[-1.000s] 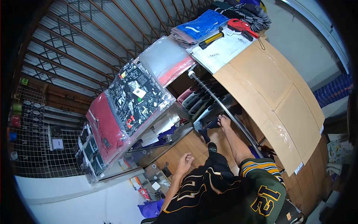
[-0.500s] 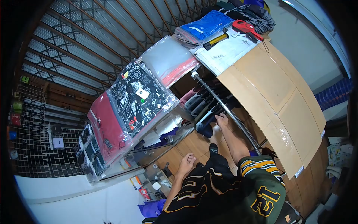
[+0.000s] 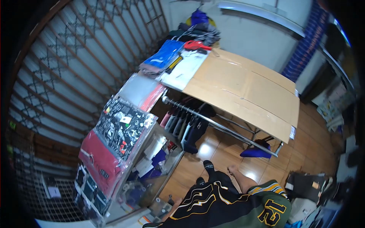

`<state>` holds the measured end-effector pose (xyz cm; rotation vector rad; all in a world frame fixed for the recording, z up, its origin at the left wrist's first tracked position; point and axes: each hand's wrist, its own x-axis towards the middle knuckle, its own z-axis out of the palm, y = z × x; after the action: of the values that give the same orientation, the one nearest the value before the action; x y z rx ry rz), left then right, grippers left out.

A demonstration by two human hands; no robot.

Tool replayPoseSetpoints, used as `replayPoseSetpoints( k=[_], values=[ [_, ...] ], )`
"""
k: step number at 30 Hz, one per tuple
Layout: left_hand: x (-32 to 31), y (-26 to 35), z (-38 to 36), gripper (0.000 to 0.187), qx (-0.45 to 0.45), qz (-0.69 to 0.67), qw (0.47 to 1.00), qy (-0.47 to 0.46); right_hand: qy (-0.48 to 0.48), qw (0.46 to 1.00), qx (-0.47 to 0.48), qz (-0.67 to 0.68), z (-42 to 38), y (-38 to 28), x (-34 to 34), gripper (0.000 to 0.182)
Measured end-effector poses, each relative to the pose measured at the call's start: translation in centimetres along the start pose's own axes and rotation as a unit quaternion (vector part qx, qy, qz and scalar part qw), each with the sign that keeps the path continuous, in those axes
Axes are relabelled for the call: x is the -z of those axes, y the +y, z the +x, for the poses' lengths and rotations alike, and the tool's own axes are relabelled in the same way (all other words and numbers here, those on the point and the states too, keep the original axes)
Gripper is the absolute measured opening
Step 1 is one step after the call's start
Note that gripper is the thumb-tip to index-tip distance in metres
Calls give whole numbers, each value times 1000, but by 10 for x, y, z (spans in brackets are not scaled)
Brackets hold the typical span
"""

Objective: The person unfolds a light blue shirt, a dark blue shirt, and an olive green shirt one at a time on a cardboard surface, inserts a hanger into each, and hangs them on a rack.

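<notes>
Head cam: right hand [image 3: 232, 171] apart from the hanging clothes [image 3: 196, 131], left hand [image 3: 176, 202] near the jersey [image 3: 228, 203]; kinda blurry, can't tell either grip.

We see the desk [image 3: 151, 133] at the left, a glass-sided case, with plastic-wrapped garments lying on it: a dark-red pack [image 3: 99, 161] beside a black-and-white printed pack [image 3: 123, 127]. Adjoining it, above a metal rail, we have a flat top bearing a broad cardboard sheet [image 3: 243, 91] and, just beside that, a white sheet [image 3: 190, 66], with a red tool [image 3: 197, 45] on the white one. Below, we see a glossy tiled floor [image 3: 181, 174].
</notes>
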<state>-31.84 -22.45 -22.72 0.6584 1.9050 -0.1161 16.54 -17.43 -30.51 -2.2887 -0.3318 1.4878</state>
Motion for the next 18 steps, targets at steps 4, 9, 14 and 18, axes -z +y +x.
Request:
replayPoseSetpoints(
  k=[4, 9, 14, 18],
  values=[
    [14, -21, 17, 30, 5, 37, 998, -41, 96, 982, -100, 130, -106, 82, 34, 20],
    [15, -15, 34, 29, -21, 51, 992, -115, 76, 972, -176, 138, -186, 212, 4, 19],
    [-10, 45, 47, 29, -96, 116, 973, -178, 59, 959, -207, 184, -165, 319, -48, 24],
    [-57, 96, 44, 19, -183, 155, 958, -154, 63, 948, -219, 223, -189, 352, -37, 25]
  ],
)
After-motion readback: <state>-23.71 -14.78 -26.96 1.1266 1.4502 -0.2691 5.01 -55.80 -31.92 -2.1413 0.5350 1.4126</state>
